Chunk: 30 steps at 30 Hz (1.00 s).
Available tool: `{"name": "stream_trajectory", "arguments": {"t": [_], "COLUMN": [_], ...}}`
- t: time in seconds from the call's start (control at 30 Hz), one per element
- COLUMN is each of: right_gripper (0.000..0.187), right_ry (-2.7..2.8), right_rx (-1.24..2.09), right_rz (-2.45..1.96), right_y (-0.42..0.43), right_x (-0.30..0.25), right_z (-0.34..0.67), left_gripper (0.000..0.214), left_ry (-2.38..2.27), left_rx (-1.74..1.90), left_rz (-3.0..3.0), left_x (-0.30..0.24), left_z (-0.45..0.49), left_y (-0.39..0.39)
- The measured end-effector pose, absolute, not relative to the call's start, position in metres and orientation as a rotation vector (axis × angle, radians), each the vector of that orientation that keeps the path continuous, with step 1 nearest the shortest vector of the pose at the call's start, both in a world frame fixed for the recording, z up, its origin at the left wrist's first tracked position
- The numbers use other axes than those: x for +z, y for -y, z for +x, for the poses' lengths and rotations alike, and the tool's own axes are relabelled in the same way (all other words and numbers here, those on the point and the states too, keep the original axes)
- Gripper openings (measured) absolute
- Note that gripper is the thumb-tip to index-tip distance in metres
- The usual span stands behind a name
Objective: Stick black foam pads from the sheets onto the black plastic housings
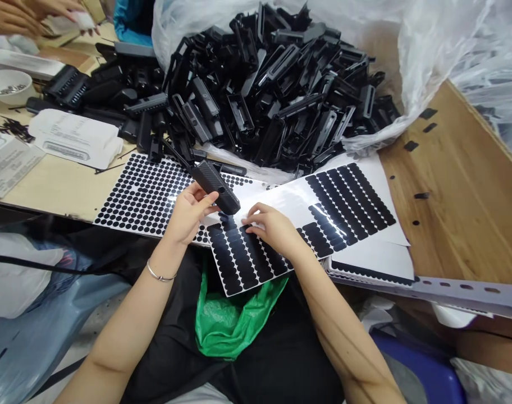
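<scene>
My left hand (191, 211) is closed round a black plastic housing part (216, 185), holding it tilted just above the table edge. My right hand (269, 227) rests on a white sheet of black round stickers (348, 199), its fingertips curled and pressed together at the sheet's bare strip next to the part; what they pinch is too small to name. A second sticker sheet (142, 193) lies to the left under my left hand. A silver bangle sits on my left wrist.
A big heap of black plastic parts (277, 84) spills from a clear plastic bag (411, 67) behind the sheets. Paper labels (77, 137) and a white bowl (7, 87) lie at left. Another person's hands (24, 17) work at top left. A green bag (231, 320) lies on my lap.
</scene>
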State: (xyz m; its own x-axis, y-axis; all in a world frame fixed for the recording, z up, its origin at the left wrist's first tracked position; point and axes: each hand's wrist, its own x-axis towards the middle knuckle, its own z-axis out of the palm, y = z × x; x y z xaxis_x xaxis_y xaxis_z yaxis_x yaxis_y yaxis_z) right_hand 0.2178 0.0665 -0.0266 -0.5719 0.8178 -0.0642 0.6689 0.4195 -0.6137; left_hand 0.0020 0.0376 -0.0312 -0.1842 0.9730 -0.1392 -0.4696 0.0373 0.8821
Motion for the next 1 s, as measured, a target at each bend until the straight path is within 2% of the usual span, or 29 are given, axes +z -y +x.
{"name": "stream_trajectory", "arguments": {"t": [0.3,0.57,0.8,0.9,1.0], "right_gripper": [0.018,0.011,0.01,0.008,0.021], "right_ry": [2.312,1.705,2.017,1.729,1.446], "right_rx": [0.957,1.271,0.859,0.974,1.17], "right_rz": [-1.361,-1.283,-1.368,-1.367,-1.313], "right_y": [-0.052,-0.064,-0.053,-0.061,-0.074], "right_x": [-0.03,-0.046,-0.045,-0.052,-0.056], "right_z": [0.212,0.225,0.206,0.201,0.205], "left_gripper": [0.04,0.045,0.047,0.044,0.04], "left_ry": [-1.028,-1.004,-1.031,-1.041,-0.979], "left_rx": [1.413,1.363,1.139,0.964,0.857], "left_rz": [0.717,0.713,0.735,0.781,0.809], "left_x": [-0.027,-0.027,-0.033,-0.037,-0.042], "left_z": [0.017,0.02,0.025,0.035,0.048], "left_y": [-0.034,-0.033,-0.031,-0.029,-0.027]}}
